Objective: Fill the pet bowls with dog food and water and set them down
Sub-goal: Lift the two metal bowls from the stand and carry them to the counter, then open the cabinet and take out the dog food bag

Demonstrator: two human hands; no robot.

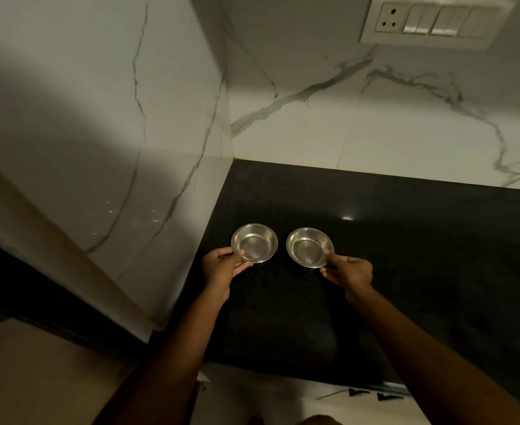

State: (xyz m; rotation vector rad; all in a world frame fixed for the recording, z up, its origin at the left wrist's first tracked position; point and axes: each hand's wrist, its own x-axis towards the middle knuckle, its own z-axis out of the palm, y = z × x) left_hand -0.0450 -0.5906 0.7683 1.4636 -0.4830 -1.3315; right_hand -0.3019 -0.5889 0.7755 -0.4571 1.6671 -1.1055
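Observation:
Two small round steel bowls are side by side over the black countertop, both with nothing inside. My left hand pinches the near rim of the left bowl, thumb inside the rim. My right hand grips the near right rim of the right bowl the same way. Whether the bowls rest on the counter or hover just above it I cannot tell. No dog food or water is in view.
White marble-patterned walls meet in a corner behind the bowls, close to the left bowl. A socket and switch panel sits high on the back wall. The counter's front edge runs below my forearms, with pale floor beyond.

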